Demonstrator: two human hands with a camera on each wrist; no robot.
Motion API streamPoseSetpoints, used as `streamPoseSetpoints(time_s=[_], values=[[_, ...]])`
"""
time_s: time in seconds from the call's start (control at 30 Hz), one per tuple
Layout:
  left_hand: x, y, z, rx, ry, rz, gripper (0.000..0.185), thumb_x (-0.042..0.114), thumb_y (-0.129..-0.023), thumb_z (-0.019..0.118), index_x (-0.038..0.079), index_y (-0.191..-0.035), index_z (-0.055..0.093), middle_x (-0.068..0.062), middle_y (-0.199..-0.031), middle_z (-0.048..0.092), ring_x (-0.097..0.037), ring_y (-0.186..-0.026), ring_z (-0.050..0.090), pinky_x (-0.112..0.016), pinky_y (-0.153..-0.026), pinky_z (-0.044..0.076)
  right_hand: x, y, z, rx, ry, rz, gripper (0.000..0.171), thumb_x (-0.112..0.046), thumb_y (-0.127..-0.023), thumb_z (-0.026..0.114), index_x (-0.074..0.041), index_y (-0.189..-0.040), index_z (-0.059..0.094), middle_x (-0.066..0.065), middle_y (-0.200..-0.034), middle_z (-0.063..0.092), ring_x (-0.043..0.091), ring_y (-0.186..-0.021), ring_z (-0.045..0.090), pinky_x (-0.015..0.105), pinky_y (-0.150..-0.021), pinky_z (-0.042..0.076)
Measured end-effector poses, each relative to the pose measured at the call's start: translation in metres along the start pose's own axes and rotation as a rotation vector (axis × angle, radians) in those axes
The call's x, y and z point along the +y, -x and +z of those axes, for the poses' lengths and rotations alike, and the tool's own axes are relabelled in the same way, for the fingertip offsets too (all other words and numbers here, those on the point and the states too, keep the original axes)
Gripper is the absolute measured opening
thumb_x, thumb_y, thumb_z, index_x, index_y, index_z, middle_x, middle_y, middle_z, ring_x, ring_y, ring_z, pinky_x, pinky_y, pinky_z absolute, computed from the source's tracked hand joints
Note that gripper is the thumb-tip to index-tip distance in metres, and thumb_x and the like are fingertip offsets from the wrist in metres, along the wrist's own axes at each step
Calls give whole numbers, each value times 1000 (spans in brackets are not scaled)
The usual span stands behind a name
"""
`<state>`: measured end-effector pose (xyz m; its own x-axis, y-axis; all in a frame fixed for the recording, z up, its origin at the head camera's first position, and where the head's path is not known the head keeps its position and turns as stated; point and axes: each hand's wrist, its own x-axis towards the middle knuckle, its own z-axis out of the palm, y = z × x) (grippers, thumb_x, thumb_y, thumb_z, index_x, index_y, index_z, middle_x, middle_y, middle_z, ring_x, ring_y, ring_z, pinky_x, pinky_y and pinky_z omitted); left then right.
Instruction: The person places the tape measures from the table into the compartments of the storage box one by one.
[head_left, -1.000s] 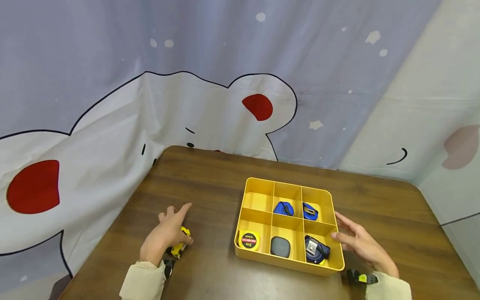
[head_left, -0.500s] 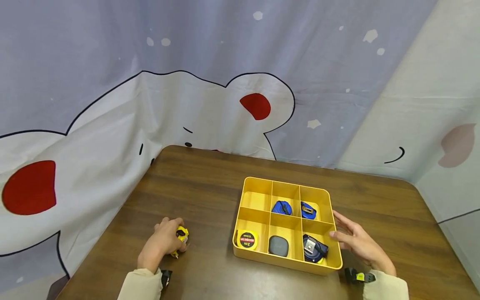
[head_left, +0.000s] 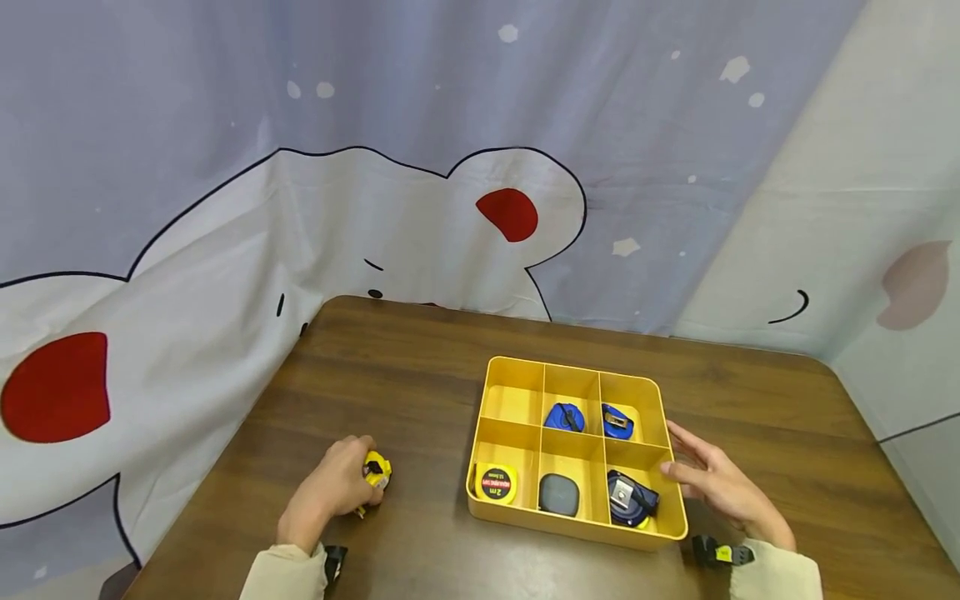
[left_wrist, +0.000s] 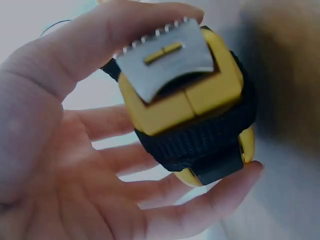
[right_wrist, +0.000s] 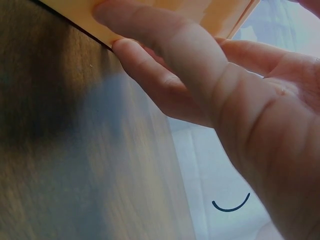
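My left hand grips a yellow and black tape measure over the table's left part. In the left wrist view, thumb and fingers close around the tape measure, its toothed metal end hook facing the camera. To the right is a yellow six-compartment box. My right hand rests against its right wall; in the right wrist view the thumb and fingertips touch the box's outer side. In the box lie a yellow 2 m tape measure, a dark grey rounded-square thing and a dark blue tape measure with a metal clip.
Two blue tape measures lie in the box's back row: one in the middle compartment, one in the right. The back left compartment shows its bare floor. The box stands on a brown wooden table, with a patterned curtain behind.
My left hand has come down, curled around the yellow and black tape measure and shifted it slightly right. The right hand stays at the box.
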<state>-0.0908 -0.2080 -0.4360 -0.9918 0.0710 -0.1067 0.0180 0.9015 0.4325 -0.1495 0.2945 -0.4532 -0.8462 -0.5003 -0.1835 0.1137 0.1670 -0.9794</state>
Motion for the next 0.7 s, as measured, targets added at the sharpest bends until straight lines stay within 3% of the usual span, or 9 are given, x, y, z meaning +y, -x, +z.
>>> streamPoseSetpoints(time_s=[0.27, 0.5, 0.7], values=[[22, -11, -17, 37, -17, 127, 57, 10, -56, 78, -4, -107, 58, -9, -82, 55, -20, -71, 48, -31, -64, 42, -1, 0, 1, 2, -8, 13, 72, -7, -92, 49, 2, -145, 1, 37, -142, 12, 30, -108, 56, 49, -79, 49], [47, -24, -33, -33, 31, 123, 54, 12, -57, 76, 3, -105, 52, -3, -78, 52, -16, -68, 47, -27, -60, 42, -2, 1, 1, 5, -3, 13, 71, -7, -92, 49, 2, -145, 2, 38, -141, 13, 28, -108, 56, 48, -79, 49], [67, -40, -44, -74, 18, 207, 51, 17, -59, 75, 5, -104, 55, 0, -76, 53, -14, -67, 48, -26, -59, 42, -2, 2, 0, 11, -4, 7, 72, -7, -92, 48, 2, -145, 1, 37, -142, 11, 20, -107, 57, 46, -78, 50]])
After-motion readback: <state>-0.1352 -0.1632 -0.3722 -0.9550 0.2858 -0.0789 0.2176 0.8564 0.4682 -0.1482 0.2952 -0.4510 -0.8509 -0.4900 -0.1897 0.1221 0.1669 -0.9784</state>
